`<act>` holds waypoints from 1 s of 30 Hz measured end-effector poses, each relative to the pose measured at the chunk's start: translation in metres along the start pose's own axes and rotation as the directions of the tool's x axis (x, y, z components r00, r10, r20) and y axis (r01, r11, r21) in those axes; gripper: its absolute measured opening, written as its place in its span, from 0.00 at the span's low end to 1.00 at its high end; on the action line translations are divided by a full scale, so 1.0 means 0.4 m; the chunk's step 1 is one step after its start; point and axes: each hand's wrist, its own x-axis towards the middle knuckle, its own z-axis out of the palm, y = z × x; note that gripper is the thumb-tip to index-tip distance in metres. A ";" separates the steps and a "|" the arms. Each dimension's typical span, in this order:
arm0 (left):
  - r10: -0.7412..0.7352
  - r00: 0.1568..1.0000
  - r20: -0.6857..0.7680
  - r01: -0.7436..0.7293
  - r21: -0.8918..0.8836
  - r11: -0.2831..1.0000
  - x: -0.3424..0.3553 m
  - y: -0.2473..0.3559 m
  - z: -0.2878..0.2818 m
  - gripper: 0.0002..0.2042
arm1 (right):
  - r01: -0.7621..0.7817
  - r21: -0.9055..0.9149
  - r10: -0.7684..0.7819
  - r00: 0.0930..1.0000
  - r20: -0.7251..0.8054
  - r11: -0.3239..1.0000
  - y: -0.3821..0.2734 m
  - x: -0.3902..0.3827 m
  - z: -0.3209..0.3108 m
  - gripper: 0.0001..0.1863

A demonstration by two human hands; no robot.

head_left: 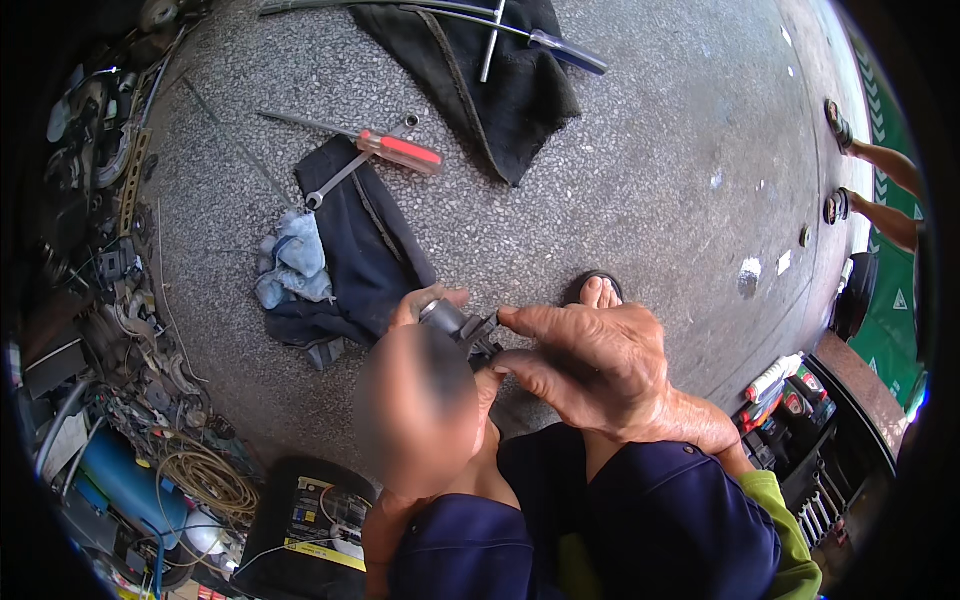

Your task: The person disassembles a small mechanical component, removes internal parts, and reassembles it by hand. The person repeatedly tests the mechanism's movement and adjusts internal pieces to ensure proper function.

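Note:
Above my knees, my left hand (418,415) is closed around a small metal part (443,317) with a grey cylindrical end and dark prongs; a blur covers much of this hand. At the pronged end, the thumb and forefinger of my right hand (605,365) grip the same part from the right. Beyond my hands lies a dark cloth (365,235) with a pale blue rag (298,262) on its left. A combination wrench (345,180) rests on the cloth's far end, beside a screwdriver with a red handle (405,152).
A black cloth (525,125) at the back carries a blue-handled screwdriver (568,52) and a metal bar (492,42). Scrap parts (130,330) pile along the left. A black container (275,540) stands near left; a tool tray (815,440) lies right. Another person's legs (885,165) show far right.

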 end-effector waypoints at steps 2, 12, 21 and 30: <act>0.017 1.000 -0.019 -0.017 -0.015 1.000 0.001 -0.002 0.001 0.27 | 0.010 -0.006 -0.010 1.000 0.020 1.000 0.010 -0.003 0.003 0.21; -0.078 0.997 -0.029 0.075 -0.084 0.994 -0.005 -0.020 0.000 0.28 | -0.414 0.116 0.358 0.874 0.329 0.903 0.005 0.012 -0.004 0.18; -0.399 0.917 0.016 0.328 -0.603 0.727 0.003 -0.006 0.005 0.21 | -0.571 0.790 0.613 0.712 0.342 0.223 0.109 -0.014 0.045 0.17; -0.563 0.820 0.102 0.463 -0.696 0.549 0.010 -0.024 -0.003 0.18 | -0.582 0.807 0.579 0.693 0.430 0.098 0.099 -0.012 0.055 0.15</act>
